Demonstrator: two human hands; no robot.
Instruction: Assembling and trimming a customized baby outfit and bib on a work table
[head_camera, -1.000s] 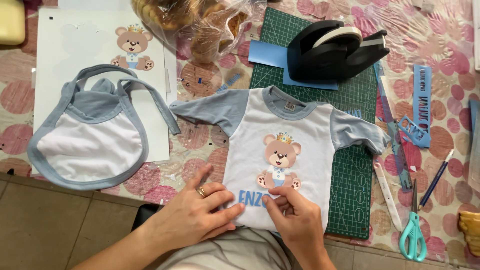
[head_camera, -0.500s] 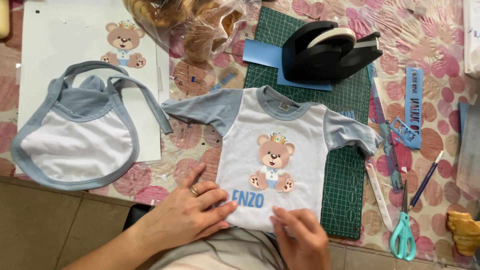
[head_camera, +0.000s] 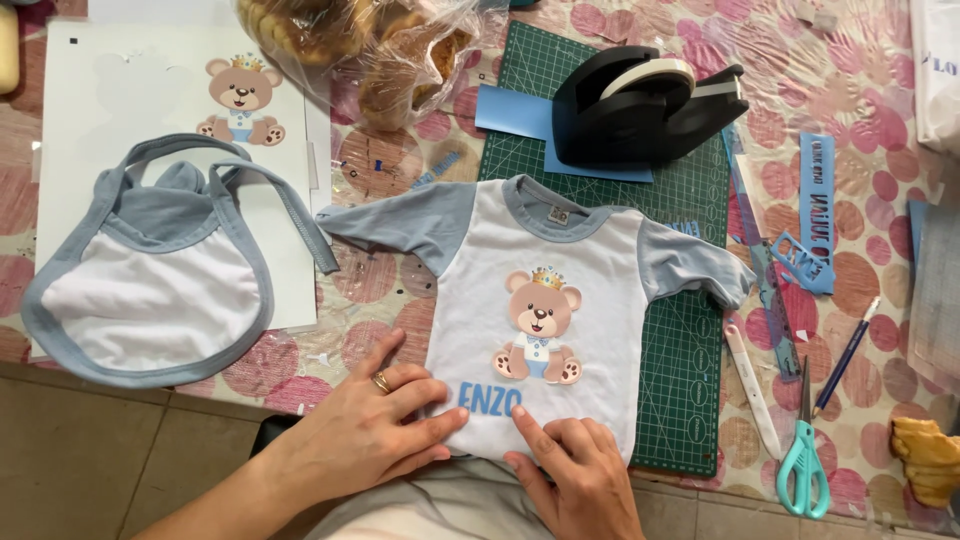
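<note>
Bib (head_camera: 150, 290) lies left of shirt (head_camera: 545, 310); scissors (head_camera: 803, 460) right.

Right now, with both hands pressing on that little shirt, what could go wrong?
1. The blue letters sit right by the right hand's fingers; a slip might push them crooked or wrinkle them.
2. The left hand pins only the shirt's lower edge, so the cloth could still bunch under the bear picture.
3. The shirt's hem lies at the table edge, so it might slide off toward the person's lap.
</note>
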